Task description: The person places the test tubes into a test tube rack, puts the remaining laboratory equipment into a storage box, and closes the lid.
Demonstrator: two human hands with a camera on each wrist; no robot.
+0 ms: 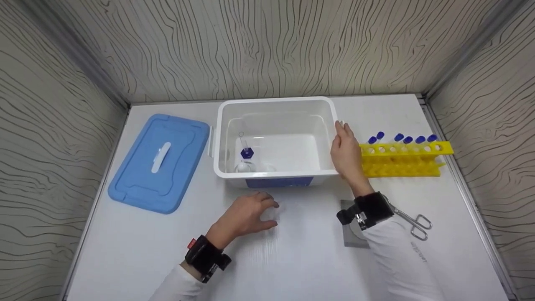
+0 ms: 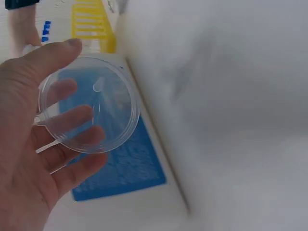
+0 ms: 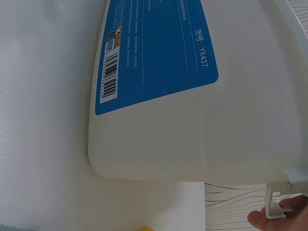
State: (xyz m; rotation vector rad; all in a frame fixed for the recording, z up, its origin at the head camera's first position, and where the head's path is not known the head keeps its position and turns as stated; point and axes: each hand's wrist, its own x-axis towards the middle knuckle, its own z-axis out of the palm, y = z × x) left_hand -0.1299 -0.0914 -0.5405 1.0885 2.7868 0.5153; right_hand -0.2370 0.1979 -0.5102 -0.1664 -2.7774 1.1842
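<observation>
- The left hand [image 1: 246, 213] curls round a clear cup [image 2: 115, 108], at 6 o'clock from the white box [image 1: 292, 173].
- The right hand [image 1: 347, 152] touches the box's 3 o'clock side, fingers quite straight.
- Inside, at 8 o'clock, is a glass tube with a blue foot [image 1: 247, 153].
- The blue lid [image 1: 177, 167] lies at 9 o'clock, the yellow rack [image 1: 401, 160] at 3 o'clock.
</observation>
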